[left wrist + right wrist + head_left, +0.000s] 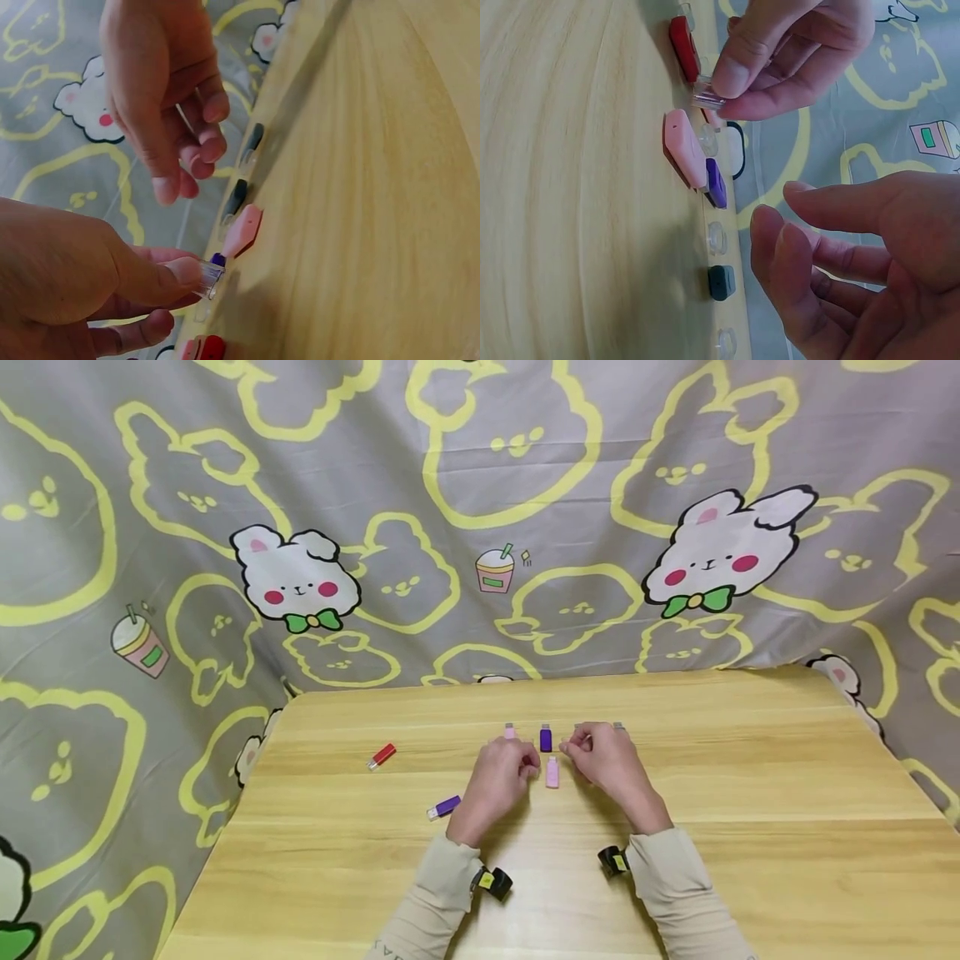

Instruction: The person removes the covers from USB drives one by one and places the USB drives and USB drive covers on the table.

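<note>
Left hand [501,774] pinching clear cap [211,279], right hand [606,760] relaxed, thumb and fingers apart
Cap near pink USB stick [552,773] lying between hands; wood table [810,793], side edges well apart from both; grey patterned curtain [630,410] behind

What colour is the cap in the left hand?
Clear cap, best in the left wrist view.

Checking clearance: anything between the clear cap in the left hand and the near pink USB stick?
Nothing visible. In the head view, only bare tabletop shows between the left hand, pinching the clear cap, and the near pink USB stick. The purple USB stick beyond the pink one's far end is off that line.
</note>
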Tool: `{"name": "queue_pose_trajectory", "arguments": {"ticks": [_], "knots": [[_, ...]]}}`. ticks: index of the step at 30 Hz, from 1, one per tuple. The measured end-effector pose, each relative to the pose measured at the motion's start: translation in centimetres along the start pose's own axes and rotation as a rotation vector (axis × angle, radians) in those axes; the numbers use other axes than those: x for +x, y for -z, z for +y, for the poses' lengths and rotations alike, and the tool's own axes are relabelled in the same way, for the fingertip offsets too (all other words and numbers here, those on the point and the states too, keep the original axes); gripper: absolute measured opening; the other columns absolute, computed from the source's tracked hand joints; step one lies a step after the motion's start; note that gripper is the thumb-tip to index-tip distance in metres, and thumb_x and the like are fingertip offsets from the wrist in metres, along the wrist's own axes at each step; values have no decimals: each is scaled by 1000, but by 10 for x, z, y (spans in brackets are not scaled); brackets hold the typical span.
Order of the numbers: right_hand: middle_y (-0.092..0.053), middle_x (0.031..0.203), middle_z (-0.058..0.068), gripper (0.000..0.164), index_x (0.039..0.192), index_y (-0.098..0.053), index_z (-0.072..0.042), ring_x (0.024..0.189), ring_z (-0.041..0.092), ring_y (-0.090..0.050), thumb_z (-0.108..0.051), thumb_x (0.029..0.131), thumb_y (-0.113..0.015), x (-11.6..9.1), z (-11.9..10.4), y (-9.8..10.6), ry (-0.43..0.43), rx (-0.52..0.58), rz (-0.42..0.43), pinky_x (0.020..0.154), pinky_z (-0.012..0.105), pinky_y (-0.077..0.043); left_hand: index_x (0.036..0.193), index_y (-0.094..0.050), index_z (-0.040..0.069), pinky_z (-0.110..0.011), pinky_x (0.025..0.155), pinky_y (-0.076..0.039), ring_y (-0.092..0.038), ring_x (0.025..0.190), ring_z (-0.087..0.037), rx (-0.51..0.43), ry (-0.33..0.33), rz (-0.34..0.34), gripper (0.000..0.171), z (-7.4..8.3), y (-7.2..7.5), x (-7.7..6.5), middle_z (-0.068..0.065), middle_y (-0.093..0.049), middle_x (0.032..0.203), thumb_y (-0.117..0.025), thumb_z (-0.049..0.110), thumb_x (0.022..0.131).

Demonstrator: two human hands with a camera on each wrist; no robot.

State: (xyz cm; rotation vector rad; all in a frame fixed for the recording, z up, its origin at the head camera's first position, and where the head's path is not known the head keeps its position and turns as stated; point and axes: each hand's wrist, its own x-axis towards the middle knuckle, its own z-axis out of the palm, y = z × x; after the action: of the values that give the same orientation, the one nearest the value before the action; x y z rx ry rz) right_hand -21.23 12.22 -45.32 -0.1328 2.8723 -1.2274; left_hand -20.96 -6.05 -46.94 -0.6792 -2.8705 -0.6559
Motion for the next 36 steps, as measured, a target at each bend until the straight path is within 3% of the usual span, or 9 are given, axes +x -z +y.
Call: {"name": "queue_pose_trajectory", "arguments": {"ticks": [10, 14, 16, 20, 24, 30, 36], "knots": [[-64, 59, 7, 15, 84, -68, -4, 36, 11, -52, -17, 90, -71, 0, -1, 1, 2, -9, -2, 45, 28, -45, 79, -78, 15, -35, 72, -44, -55, 78, -16, 82, -22, 53, 7, -1, -6, 0, 5, -66, 82, -77, 9, 82], [-64, 59, 5, 15, 84, -68, -3, 37, 10, -52, -17, 89, -71, 1, -1, 1, 9, -11, 1, 45, 28, -45, 81, -78, 16, -36, 74, -46, -57, 80, -16, 45, -17, 60, 7, -3, -5, 1, 6, -66, 82, -76, 10, 83], [-65, 61, 5, 14, 85, -68, -3, 37, 10, -52, -16, 89, -71, 0, -2, 1, 14, -12, 2, 44, 28, -45, 85, -78, 15, -37, 85, -50, -61, 87, -16, -19, 4, 63, 7, -6, 0, 2, 5, -68, 86, -75, 9, 84], [-65, 64, 4, 13, 86, -69, -3, 41, 11, -53, -15, 89, -72, -1, -5, 0, 52, -22, 8, 47, 29, -46, 94, -77, 8, -34, 80, -56, -63, 88, -17, -219, 78, 104, 11, -18, 20, 3, 0, -70, 91, -71, 2, 87], [-66, 68, 2, 9, 87, -69, -5, 54, 12, -57, -14, 89, -72, -4, -17, -6, 135, -22, -36, 53, 30, -49, 100, -75, 3, -29, 65, -53, -60, 81, -16, -385, 154, 227, 13, -44, 52, -4, -4, -71, 92, -68, 1, 90], [-66, 77, -2, 4, 90, -71, -6, 66, 9, -59, -8, 88, -72, -13, -42, -29, 332, -11, -119, 61, 27, -55, 100, -75, 3, -23, 57, -43, -63, 83, -19, -482, 247, 421, 12, -87, 97, -23, -10, -73, 93, -68, 6, 92], [-68, 90, 1, 16, 102, -73, -5, 81, 11, -61, -8, 87, -71, -20, -68, -67, 505, -45, -246, 72, 26, -57, 101, -74, -2, -13, 56, -42, -64, 83, -25, -531, 286, 496, 13, -111, 117, -36, -17, -73, 91, -65, 4, 93]]}}
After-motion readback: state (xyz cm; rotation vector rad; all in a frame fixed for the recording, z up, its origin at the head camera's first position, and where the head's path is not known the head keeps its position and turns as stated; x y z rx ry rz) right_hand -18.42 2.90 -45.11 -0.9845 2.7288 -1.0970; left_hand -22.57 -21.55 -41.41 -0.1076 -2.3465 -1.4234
